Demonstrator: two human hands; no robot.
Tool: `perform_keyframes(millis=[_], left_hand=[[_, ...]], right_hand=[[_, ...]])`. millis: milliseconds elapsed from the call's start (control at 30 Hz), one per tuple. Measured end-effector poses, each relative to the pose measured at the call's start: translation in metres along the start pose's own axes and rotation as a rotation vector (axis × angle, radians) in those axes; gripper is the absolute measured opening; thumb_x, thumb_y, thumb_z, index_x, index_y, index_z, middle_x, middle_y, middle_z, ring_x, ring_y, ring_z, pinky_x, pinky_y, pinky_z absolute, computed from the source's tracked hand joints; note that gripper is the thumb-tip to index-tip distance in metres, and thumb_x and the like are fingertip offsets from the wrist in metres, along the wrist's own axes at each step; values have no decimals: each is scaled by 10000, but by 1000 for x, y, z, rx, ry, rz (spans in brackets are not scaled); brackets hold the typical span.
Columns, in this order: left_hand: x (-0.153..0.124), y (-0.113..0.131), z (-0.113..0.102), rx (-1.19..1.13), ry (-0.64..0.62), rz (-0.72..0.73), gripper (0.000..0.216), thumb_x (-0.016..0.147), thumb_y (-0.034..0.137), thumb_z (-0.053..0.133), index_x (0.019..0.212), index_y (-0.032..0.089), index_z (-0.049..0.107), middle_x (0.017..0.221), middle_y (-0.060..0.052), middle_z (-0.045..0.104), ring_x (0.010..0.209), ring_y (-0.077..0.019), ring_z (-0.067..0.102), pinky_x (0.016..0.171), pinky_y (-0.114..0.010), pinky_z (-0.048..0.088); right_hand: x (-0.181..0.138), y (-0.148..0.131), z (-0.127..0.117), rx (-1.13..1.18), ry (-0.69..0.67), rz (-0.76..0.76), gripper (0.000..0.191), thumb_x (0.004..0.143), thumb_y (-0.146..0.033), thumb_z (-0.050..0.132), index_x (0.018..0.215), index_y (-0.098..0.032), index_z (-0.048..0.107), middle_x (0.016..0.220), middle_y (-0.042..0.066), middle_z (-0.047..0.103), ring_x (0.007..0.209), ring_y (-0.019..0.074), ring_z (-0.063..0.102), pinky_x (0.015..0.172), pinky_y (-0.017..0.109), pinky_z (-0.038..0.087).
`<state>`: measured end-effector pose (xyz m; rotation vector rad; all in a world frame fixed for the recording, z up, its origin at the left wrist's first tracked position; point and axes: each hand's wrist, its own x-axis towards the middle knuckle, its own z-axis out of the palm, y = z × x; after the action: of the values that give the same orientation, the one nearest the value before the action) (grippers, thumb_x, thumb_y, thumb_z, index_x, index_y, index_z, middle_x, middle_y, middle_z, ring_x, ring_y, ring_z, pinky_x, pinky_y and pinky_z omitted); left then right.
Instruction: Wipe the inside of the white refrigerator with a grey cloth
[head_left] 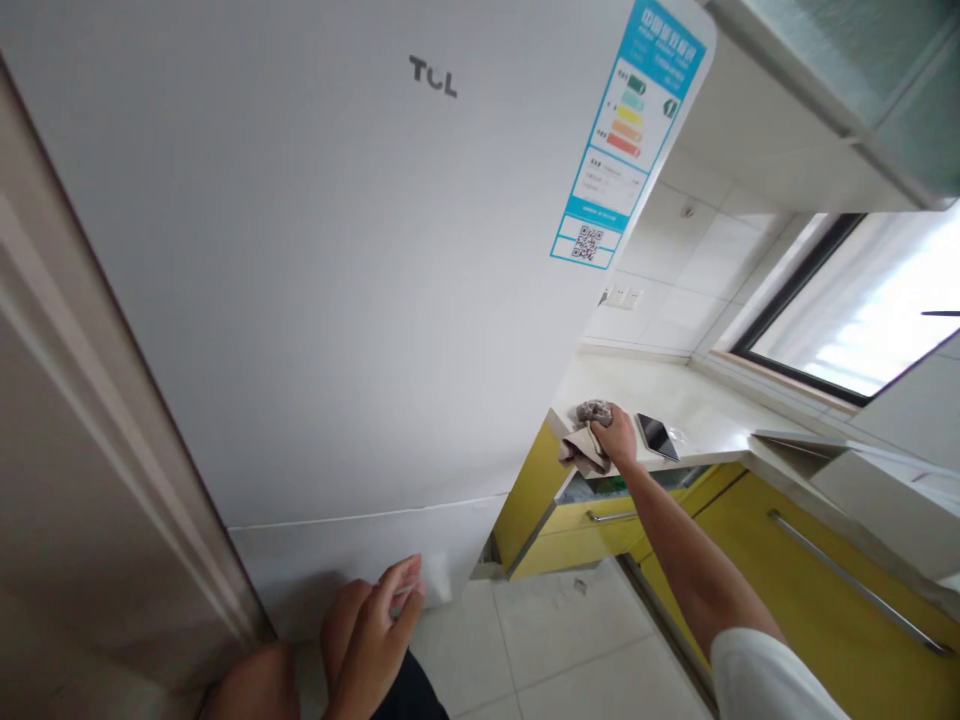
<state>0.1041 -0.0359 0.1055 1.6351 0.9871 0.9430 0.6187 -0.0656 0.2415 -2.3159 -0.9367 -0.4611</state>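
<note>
The cloth [589, 447] is in the right hand [616, 432], bunched on the near corner of the white counter [697, 395] just beside the fridge [300, 300], with part of it hanging over the edge. From how things lie, I judge the wiping is at the counter corner only. The rest of the counter and the fridge's 2 shut doors show no sign either way. A phone [658, 436] lies just beside the hand, and the yellow drawer [592, 515] below stands slightly open.

The right arm is stretched out almost straight and its fingers are clenched around the cloth. The left hand [371, 625] hangs low by the fridge's lower door [352, 560]. Its fingers are loosely curled and hold nothing. Its fingertips seem to brush the door, though the angle leaves that unsure.
</note>
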Motion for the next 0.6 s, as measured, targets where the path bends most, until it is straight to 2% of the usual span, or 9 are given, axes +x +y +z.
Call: perform_keyframes(millis=[100, 200, 267, 300, 367, 433, 500, 600], left_hand=[[-7, -54, -5, 315, 36, 139, 424, 860, 541, 604, 1105, 228, 750, 1025, -107, 794, 1026, -295, 742, 961, -467, 591], [-29, -101, 4, 515, 0, 238, 385, 908, 409, 533, 1166, 203, 731, 1068, -104, 801, 1019, -270, 758, 927, -423, 615], [-49, -125, 16, 625, 0, 380, 375, 917, 319, 508, 1200, 183, 713, 1120, -103, 795, 1015, -246, 765, 869, -370, 635], [-59, -133, 21, 680, 13, 504, 365, 899, 301, 541, 1200, 184, 710, 1134, -102, 792, 1020, -248, 764, 844, -355, 639], [-74, -142, 30, 755, 9, 771, 310, 835, 290, 622, 1119, 226, 727, 1098, -64, 804, 1011, -259, 766, 835, -358, 638], [-81, -141, 33, 783, 20, 935, 225, 786, 237, 637, 989, 266, 728, 1031, -13, 814, 977, -247, 772, 860, -364, 629], [-83, -137, 32, 784, 54, 970, 205, 775, 173, 595, 911, 275, 709, 978, 21, 813, 941, -212, 775, 883, -352, 621], [-82, -132, 28, 773, 69, 959, 230, 785, 141, 564, 915, 272, 701, 956, 30, 810, 946, -187, 774, 899, -337, 624]], right_hand=[[3, 3, 4, -4, -23, -11, 653, 803, -378, 531, 1391, -93, 513, 1359, 221, 584, 1248, 331, 523, 1104, 459, 397], [6, 4, -1, -4, -72, -30, 650, 814, -362, 518, 1412, -109, 505, 1395, 201, 577, 1290, 312, 508, 1109, 429, 394], [8, 3, -6, -10, -113, -24, 655, 810, -357, 527, 1420, -117, 506, 1418, 198, 565, 1306, 312, 505, 1106, 425, 399], [8, 1, -8, -17, -130, -8, 673, 804, -367, 542, 1425, -109, 503, 1423, 213, 555, 1309, 329, 505, 1104, 442, 401], [5, -9, -13, -42, -139, 49, 755, 791, -413, 580, 1452, -65, 465, 1461, 275, 492, 1353, 395, 463, 1117, 522, 377], [-7, -24, -16, -89, -92, 69, 846, 800, -441, 587, 1499, -12, 380, 1535, 336, 369, 1440, 456, 351, 1154, 601, 305], [-30, -44, -17, -125, -29, -20, 848, 836, -417, 551, 1537, -5, 311, 1606, 329, 258, 1513, 447, 236, 1202, 618, 229], [-88, -74, -13, -94, -8, -283, 721, 890, -376, 489, 1533, -76, 364, 1645, 248, 264, 1550, 375, 213, 1239, 596, 204]])
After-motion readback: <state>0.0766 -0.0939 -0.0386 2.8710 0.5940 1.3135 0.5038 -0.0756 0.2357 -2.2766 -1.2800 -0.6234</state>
